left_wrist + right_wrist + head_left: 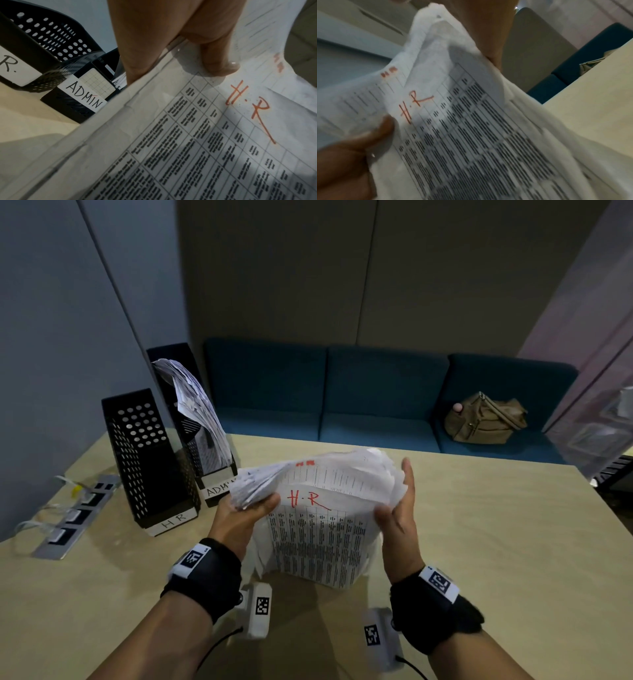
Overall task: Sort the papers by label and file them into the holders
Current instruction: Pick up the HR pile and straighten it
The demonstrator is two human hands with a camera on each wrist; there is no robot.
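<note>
Both hands hold a thick stack of printed papers (318, 542) upright over the table. The sheet facing me carries a red "H.R" mark (308, 499) (248, 108) (414, 105). The sheets behind it curl away at the top. My left hand (253, 508) grips the stack's upper left, its thumb (216, 54) pressing on the front sheet. My right hand (394, 494) grips the upper right edge, thumb (375, 134) in front and fingers behind. At the left stand two black perforated holders: the nearer one (147, 460) is labelled HR, and the farther one (191, 419), labelled ADMIN (85, 93), holds papers.
A socket strip with cables (68, 518) lies at the table's left edge beside the grey wall. Beyond the light wooden table (496, 542) is a blue sofa (376, 392) with a brown bag (483, 419) on it.
</note>
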